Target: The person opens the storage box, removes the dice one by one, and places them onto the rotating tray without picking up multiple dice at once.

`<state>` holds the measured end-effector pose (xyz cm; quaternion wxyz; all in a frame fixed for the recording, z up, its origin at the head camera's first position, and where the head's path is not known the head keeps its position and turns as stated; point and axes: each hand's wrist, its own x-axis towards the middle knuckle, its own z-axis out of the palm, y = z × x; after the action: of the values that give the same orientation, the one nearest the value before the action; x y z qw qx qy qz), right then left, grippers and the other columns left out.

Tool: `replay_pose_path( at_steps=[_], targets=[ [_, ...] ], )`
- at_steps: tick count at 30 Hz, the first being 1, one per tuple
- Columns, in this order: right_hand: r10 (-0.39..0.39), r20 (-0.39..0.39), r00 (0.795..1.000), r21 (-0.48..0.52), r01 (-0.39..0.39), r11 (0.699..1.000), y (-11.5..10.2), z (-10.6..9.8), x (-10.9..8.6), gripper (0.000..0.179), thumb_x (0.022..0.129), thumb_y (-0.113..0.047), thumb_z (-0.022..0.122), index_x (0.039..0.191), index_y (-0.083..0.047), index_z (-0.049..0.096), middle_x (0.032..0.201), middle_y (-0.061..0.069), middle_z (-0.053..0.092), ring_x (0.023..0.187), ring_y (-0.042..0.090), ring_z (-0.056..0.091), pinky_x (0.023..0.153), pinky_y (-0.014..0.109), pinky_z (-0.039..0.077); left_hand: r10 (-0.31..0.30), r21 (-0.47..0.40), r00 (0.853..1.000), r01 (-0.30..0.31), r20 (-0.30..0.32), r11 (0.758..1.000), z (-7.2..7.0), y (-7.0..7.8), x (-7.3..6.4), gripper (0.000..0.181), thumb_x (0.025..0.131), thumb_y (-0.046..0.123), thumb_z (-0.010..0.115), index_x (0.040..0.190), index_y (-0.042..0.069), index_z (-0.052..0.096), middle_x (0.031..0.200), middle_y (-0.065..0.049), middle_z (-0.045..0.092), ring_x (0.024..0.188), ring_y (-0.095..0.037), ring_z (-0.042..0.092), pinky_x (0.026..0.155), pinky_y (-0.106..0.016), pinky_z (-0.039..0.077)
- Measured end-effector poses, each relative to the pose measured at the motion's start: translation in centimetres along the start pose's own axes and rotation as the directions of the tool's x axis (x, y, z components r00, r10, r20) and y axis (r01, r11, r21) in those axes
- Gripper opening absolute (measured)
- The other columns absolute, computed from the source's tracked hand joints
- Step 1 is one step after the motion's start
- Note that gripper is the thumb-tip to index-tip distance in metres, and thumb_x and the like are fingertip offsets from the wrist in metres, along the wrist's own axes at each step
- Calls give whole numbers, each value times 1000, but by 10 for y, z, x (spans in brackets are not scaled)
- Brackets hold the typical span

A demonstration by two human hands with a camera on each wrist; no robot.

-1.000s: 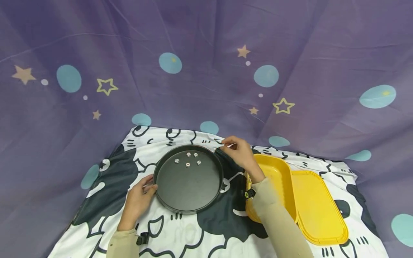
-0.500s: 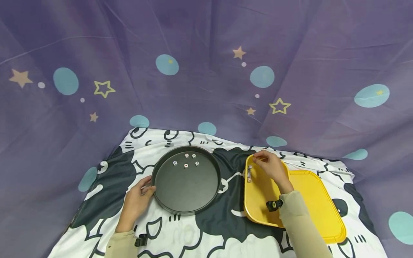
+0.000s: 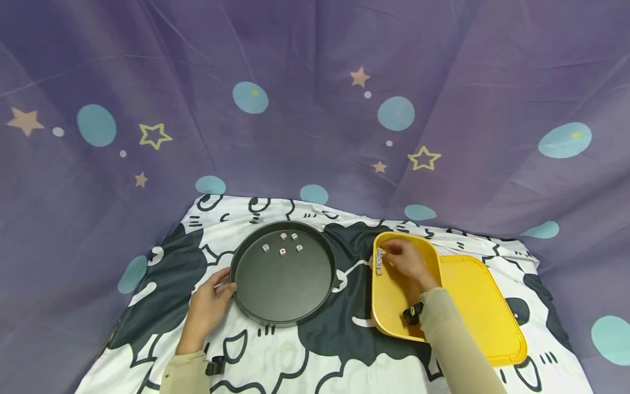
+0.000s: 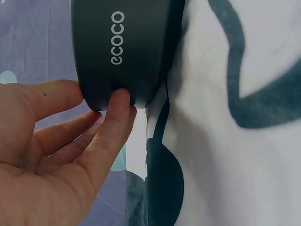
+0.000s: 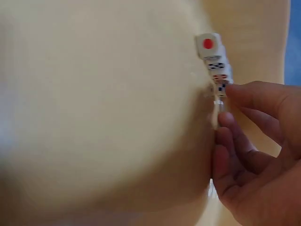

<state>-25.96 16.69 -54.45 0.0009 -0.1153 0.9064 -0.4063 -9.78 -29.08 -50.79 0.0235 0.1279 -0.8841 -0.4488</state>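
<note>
My left hand [image 3: 209, 306] touches the outer wall of a round dark pan [image 3: 290, 290] at its left side. In the left wrist view, fingertips [image 4: 120, 96] rest on the wall below the "ecoco" lettering. Several white dice [image 3: 283, 251] lie inside the pan towards its far side. My right hand [image 3: 406, 260] is inside a yellow box [image 3: 389, 317], at the far end of a row of dice [image 3: 378, 262] along its left wall. In the right wrist view, its fingers pinch the end of this row of dice [image 5: 218, 77]; the fingertips partly hide the die there.
A flat yellow lid [image 3: 484, 312] lies to the right of the box, partly behind the right sleeve. Both stand on a black-and-white patterned cloth [image 3: 275, 355]. A purple curtain [image 3: 295, 137] with stars and dots rises behind.
My right hand moves from beyond the pan's far right rim to the yellow box, then lower and left onto the dice row. The left hand stays at the pan, whose dice keep their places.
</note>
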Motion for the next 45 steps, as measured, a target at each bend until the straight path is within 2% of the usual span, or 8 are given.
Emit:
replay_pose_path(
  at_steps=[7, 20, 26, 34, 40, 45],
  targets=[
    [-16, -35, 999, -44, 14, 999, 3, 8, 2, 20, 82, 0, 75, 102, 0, 73, 86, 9, 70, 79, 24, 61, 72, 35, 50, -19, 9, 1000, 19, -3, 1000, -1, 1, 0, 51, 100, 16, 61, 147, 2, 48, 139, -17, 58, 118, -31, 62, 109, -52, 35],
    [66, -33, 997, -35, -67, 997, -3, -1, -4, 13, 88, -5, 73, 100, -2, 73, 95, 10, 72, 87, 27, 64, 75, 35, 50, -3, 2, 1000, 3, 0, 1000, 1, 1, 1, 50, 99, 16, 62, 145, 1, 49, 137, -19, 59, 117, -31, 63, 109, -50, 36],
    [47, -32, 998, -9, -48, 999, -24, -14, -9, 13, 92, -5, 70, 103, 1, 72, 100, 14, 72, 87, 31, 65, 77, 40, 53, 1, 16, 1000, -1, -7, 1000, 1, 1, 0, 50, 99, 16, 62, 145, 1, 50, 136, -18, 60, 117, -32, 63, 108, -51, 36],
    [-44, -51, 998, 4, 44, 999, -56, -23, -9, 15, 92, -10, 73, 106, -4, 73, 101, 11, 72, 93, 31, 65, 84, 46, 52, 12, 15, 1000, -11, -12, 1000, 0, 0, -1, 50, 99, 16, 62, 145, 0, 49, 136, -19, 59, 117, -32, 63, 107, -51, 38],
    [-100, -39, 994, 63, 103, 993, -87, -18, -2, 17, 92, -10, 72, 108, -4, 73, 103, 11, 72, 94, 30, 65, 87, 48, 53, 22, 11, 1000, -21, -20, 1000, 0, 0, -1, 49, 99, 15, 62, 144, 0, 50, 135, -20, 60, 115, -32, 64, 105, -50, 41],
    [-119, -16, 993, 107, 120, 987, -113, -4, 8, 18, 92, -12, 73, 110, -8, 73, 103, 7, 71, 88, 25, 64, 80, 42, 53, 29, 11, 999, -29, -20, 1000, 0, 0, -1, 49, 99, 14, 63, 144, 0, 51, 135, -20, 60, 115, -32, 65, 104, -50, 43]
  ],
)
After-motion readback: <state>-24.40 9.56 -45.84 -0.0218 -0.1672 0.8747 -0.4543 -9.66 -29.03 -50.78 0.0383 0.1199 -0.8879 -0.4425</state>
